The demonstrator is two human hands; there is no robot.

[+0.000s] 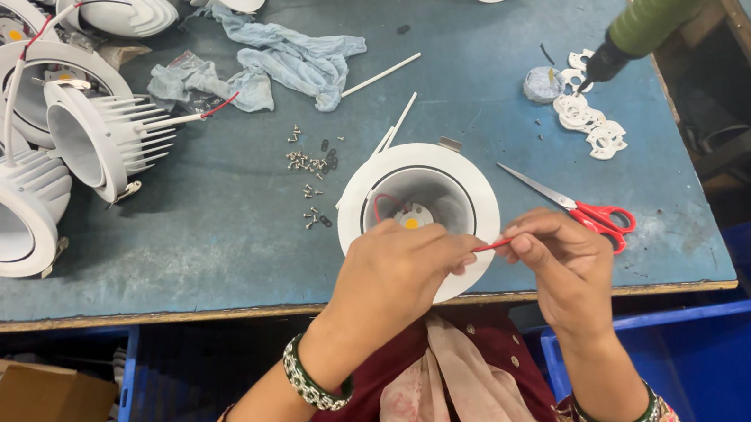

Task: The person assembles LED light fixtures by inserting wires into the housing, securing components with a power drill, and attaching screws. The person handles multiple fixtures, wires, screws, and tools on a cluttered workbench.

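A: Pinching a thin red wire [492, 244], left hand [399, 273] and right hand [561, 260] close fingertips on it, wrists bent inward.

B: And the wire's place?

A: Over the near rim of the round white downlight housing [478, 191]; red-handled scissors [585, 207] beside, small metal screws [308, 164] beyond.

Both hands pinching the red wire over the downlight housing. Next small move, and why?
Probably feed the red wire down into the white downlight housing. The left hand and right hand pinch it taut just above the rim, and it loops inside toward the yellow LED chip, so its free end looks unseated.
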